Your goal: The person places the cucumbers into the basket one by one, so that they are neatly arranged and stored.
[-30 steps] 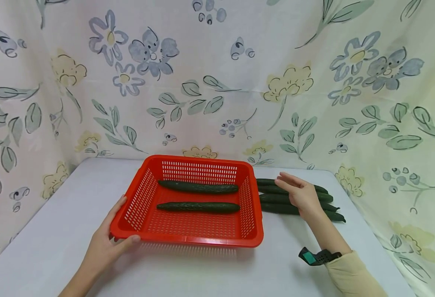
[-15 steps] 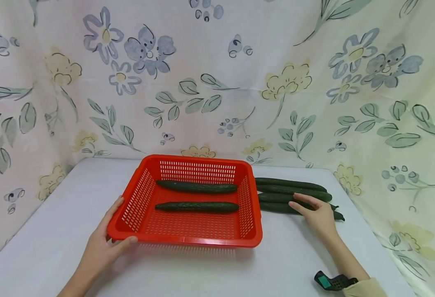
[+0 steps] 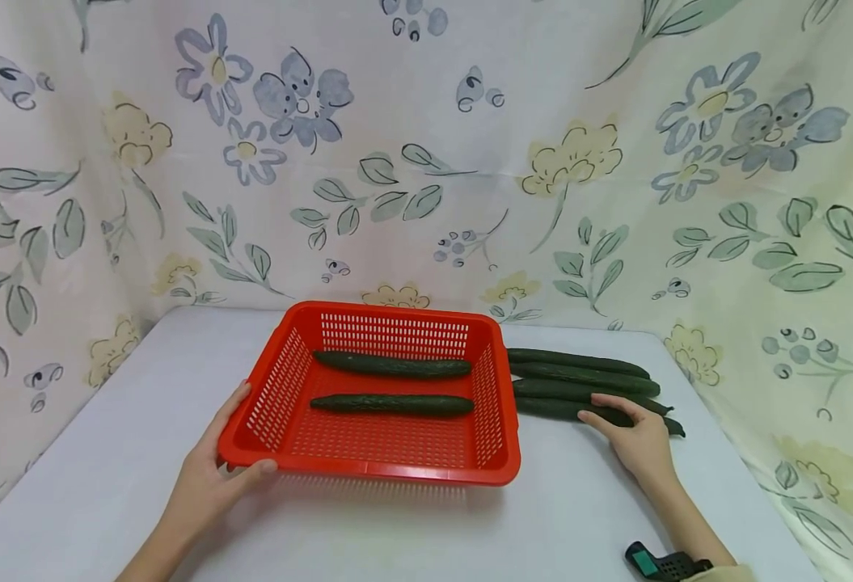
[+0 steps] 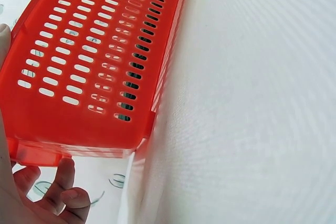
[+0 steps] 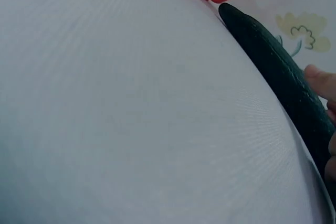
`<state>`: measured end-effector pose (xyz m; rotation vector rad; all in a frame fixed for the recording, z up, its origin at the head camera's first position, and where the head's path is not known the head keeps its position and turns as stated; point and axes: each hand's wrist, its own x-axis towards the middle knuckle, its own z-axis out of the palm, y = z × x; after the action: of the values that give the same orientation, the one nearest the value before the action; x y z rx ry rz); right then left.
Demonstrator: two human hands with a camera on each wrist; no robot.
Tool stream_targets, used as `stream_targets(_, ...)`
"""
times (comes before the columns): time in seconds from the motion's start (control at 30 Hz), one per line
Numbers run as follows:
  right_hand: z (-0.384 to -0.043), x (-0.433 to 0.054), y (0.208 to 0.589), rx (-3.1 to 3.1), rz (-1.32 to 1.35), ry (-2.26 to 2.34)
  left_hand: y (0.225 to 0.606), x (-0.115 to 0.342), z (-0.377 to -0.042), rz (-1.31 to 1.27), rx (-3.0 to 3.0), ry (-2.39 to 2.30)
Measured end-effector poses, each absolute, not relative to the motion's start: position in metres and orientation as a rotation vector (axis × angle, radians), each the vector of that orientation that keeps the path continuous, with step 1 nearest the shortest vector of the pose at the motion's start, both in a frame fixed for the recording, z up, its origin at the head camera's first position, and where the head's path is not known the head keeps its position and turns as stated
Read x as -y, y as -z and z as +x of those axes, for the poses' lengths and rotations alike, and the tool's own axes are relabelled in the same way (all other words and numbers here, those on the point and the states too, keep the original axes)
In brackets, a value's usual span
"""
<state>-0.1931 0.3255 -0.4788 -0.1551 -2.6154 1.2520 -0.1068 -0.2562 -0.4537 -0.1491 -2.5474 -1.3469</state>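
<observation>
A red plastic basket (image 3: 368, 469) stands on the table, with two dark green cucumbers (image 3: 393, 404) lying apart inside. My left hand (image 3: 208, 477) grips its near left corner, thumb on the front rim and fingers along the left side. The left wrist view shows the basket's slotted wall (image 4: 79, 77) and curled fingers beneath the rim. To the right of the basket lie several cucumbers (image 3: 586, 376) side by side. My right hand (image 3: 640, 440) holds the nearest cucumber (image 3: 553, 408) near its right half, between thumb and fingers. That cucumber (image 5: 278, 66) partly hides the fingers in the right wrist view.
A white-covered table (image 3: 368, 541) carries everything. A floral curtain (image 3: 411, 162) hangs behind and along both sides. The loose cucumbers' left ends lie close to the basket's right wall. A black band with a green patch (image 3: 662, 563) is on the right wrist.
My right hand has come down from above the cucumbers and towards me, onto the nearest one. The left hand and the basket stay in place; the head view shifts slightly.
</observation>
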Motion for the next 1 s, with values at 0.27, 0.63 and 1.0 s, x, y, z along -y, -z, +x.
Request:
stream_targets(0.27,-0.1951,-0.327,0.4812,2.642,0.01,-1.058,0.4521,0.2555,-0.108,-0.136,2.556,1.35)
stream_targets(0.63,-0.1938,-0.3256,0.4791,2.652,0.079,-0.952,0.4503,0.2583,-0.1067,-0.11,2.586,1.333)
stream_targets(1.0,-0.1936,-0.331,0.481,2.751,0.006,-1.006,0.4517,0.257,-0.1076,-0.124,2.574,1.344)
